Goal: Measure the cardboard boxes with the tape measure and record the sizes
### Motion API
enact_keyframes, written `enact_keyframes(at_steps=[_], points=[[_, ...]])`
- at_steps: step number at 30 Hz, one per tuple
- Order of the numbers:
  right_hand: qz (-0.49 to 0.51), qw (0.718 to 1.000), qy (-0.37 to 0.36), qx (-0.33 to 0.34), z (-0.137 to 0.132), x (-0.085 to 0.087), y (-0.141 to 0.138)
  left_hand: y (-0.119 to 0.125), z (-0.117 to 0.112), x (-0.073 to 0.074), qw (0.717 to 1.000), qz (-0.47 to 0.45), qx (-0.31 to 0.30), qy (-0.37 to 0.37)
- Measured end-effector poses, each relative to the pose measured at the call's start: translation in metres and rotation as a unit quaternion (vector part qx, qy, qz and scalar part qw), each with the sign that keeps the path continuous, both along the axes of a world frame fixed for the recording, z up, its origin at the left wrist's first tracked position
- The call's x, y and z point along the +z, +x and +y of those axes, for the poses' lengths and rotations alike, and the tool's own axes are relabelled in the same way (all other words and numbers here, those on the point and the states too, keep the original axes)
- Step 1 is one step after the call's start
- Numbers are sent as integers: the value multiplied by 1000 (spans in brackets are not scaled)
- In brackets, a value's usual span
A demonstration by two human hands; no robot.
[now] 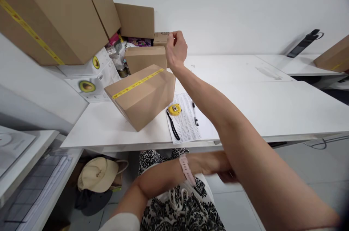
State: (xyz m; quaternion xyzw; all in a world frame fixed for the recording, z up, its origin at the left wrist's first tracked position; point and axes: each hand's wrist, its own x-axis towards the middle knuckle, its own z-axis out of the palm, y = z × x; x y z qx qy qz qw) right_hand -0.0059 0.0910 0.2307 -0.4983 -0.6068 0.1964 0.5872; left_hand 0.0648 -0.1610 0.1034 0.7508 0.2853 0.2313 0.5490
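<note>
My right hand [177, 49] is raised above the back of the table with its fingers curled in, and nothing shows in it. Just below and left of it, a cardboard box [144, 96] with yellow tape stands tilted on the white table. My left hand [222, 167], with a pink watch band [187, 169] on the wrist, crosses my lap under my right forearm; its fingers are blurred and partly hidden there. A yellow tape measure [174, 109] with a black strap lies on a printed sheet [188, 132]. Beside it on the sheet is a black pen [195, 114].
Large cardboard boxes [68, 20] are stacked at the back left on white avocado-printed boxes [89, 87]. A smaller carton [145, 60] sits behind the tilted box. At the far right stand a dark bottle [304, 43] and another carton [334, 54]. A beige cap [96, 174] rests below the table.
</note>
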Motion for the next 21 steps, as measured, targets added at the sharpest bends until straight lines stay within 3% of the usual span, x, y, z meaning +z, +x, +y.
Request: enact_keyframes(at_steps=[1,2,4,6,8,10,13,16,18,21], points=[[-4,1000,13,9,0,-2,7,-14,15,2,1000,22,-7,19],[-10,999,28,22,0,-5,14,-29,31,4,992,84,50,82],[-18,997,57,48,-3,-13,30,-57,65,1,968,131,171,128],[-23,996,67,63,-7,-26,46,-79,96,-9,921,212,260,198],[-27,997,49,59,-13,-41,60,-92,121,-24,883,308,287,210],[-27,998,20,47,-22,-59,72,-98,136,-39,874,337,292,193],[-9,999,-14,39,-39,-92,89,-103,139,-52,879,326,295,184],[17,993,-84,75,-64,-122,107,-111,125,-50,898,247,312,187],[45,976,-160,138,-85,-134,118,-118,109,-42,917,136,328,182],[76,932,-223,274,-116,-133,129,-129,85,-27,927,12,334,169]])
